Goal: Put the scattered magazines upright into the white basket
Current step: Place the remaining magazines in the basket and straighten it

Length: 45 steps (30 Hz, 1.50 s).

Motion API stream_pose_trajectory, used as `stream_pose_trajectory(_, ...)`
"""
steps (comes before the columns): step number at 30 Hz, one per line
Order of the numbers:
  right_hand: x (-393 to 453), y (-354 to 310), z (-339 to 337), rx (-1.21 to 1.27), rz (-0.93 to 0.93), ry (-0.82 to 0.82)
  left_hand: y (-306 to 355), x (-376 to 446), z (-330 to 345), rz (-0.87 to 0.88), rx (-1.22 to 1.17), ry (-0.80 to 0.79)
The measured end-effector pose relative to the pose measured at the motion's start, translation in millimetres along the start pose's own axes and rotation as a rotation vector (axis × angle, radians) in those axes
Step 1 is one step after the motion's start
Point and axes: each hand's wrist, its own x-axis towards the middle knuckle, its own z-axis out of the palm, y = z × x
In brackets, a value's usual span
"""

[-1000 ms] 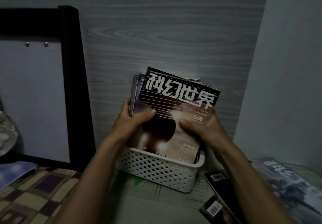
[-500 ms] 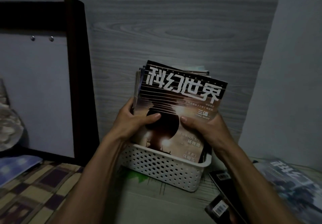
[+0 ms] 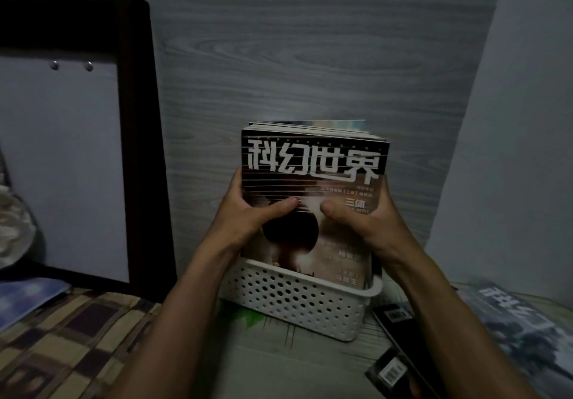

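Thick stack of glossy dark-covered magazines (image 3: 313, 187) standing upright in white perforated plastic basket (image 3: 294, 302). Left hand (image 3: 248, 215) and right hand (image 3: 366, 218) clamp its 2 side edges, thumbs across front cover. Likely heavy, slick, floppy (grip low, both edges).

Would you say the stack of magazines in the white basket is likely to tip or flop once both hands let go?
The stack of magazines probably tips: most rises above the white basket. Likely heavy; left hand and right hand grip it.
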Motion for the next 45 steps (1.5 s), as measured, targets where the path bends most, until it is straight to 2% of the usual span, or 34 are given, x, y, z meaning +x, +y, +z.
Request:
stream_pose_trajectory(3, -0.3, 1.3, 1.3, -0.076, 0.003, 0.050, -0.2, -0.8, -1.0, -0.010, 0.019, 0.017)
stream_pose_trajectory(7, -2.6, 7.5, -4.2, 0.017, 0.024, -0.051, -0.4, -1.1, -16.2, -0.031, -0.118, -0.062)
stream_pose_trajectory(10, -5.5, 10.0, 1.8, -0.037, -0.014, 0.026, 0.2, -3.6, -11.5, -0.040, -0.117, -0.058)
stream_pose_trajectory(15, -9.4, 11.8, 12.0, -0.235, 0.013, 0.239, 1.5, -11.0, 5.4, 0.049, 0.179, 0.166)
stream_pose_trajectory(18, -21.0, 13.4, 13.7, -0.349, 0.056, 0.305, 1.6, -25.8, 9.0, 0.069, 0.334, 0.275)
stream_pose_trajectory(20, -36.5, 8.6, 14.8, -0.433, 0.156, 0.301, 6.6, -36.0, 12.3, 0.066, 0.463, 0.276)
stream_pose_trajectory(22, -57.3, -0.3, 11.9, -0.570, 0.202, 0.232, 13.3, -51.1, 16.7, 0.077, 0.619, 0.268)
stream_pose_trajectory(24, -90.7, -18.3, -2.5, -0.750, 0.151, 0.114, 22.1, -82.0, 24.7, 0.147, 0.747, 0.292)
stream_pose_trajectory(26, -136.8, -37.2, -30.1, -0.875, 0.081, 0.001, 22.0, -132.0, 40.0, 0.256, 0.804, 0.209)
stream_pose_trajectory(29, -201.6, -49.5, -84.4, -1.082, 0.145, -0.085, 18.2, -204.3, 68.8, 0.328, 0.827, -0.081)
stream_pose_trajectory(31, -240.8, -49.1, -115.5, -1.311, 0.337, -0.158, 17.0, -235.9, 86.9, 0.386, 0.862, -0.327)
stream_pose_trajectory(33, -269.4, -44.0, -129.3, -1.341, 0.504, -0.220, 17.1, -250.8, 95.8, 0.322, 0.817, -0.479)
stream_pose_trajectory(37, -302.7, -51.6, -124.3, -1.250, 0.420, -0.205, 23.2, -270.0, 97.1, 0.153, 0.769, -0.470)
stream_pose_trajectory(40, -321.8, -70.2, -113.8, -1.241, 0.338, -0.258, 37.7, -280.3, 96.0, 0.068, 0.608, -0.378)
stream_pose_trajectory(43, -341.4, -85.3, -103.8, -1.247, 0.268, -0.317, 48.6, -287.4, 95.7, 0.052, 0.562, -0.233)
stream_pose_trajectory(45, -353.5, -95.3, -97.7, -1.248, 0.228, -0.336, 51.8, -292.3, 100.3, 0.068, 0.613, -0.213)
